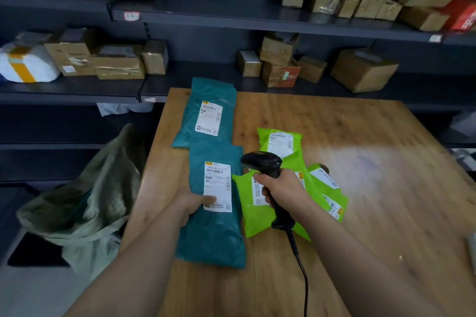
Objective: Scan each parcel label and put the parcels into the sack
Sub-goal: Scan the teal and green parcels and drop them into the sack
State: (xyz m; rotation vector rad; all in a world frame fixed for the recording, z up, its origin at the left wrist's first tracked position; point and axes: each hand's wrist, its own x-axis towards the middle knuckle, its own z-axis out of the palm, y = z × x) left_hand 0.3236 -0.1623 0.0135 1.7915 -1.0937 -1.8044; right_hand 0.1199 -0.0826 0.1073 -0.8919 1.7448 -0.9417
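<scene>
Low in the middle of the frame, the left hand (192, 203) has its grip on the left edge of the near teal parcel (213, 234), with the thumb lying on the bottom of its label (217, 186). I think the thumb should stay off the printed codes and the parcel be kept flat. Just to the right, the right hand (280, 190) has its grip closed around the scanner (265, 165), whose head points left toward that label. The sack (85, 203) stands open at lower left, beside the surface (360, 188). The far teal parcel (206, 113) and the green parcels (257, 219) lie close by, and the cable (301, 265) could drag on them.
</scene>
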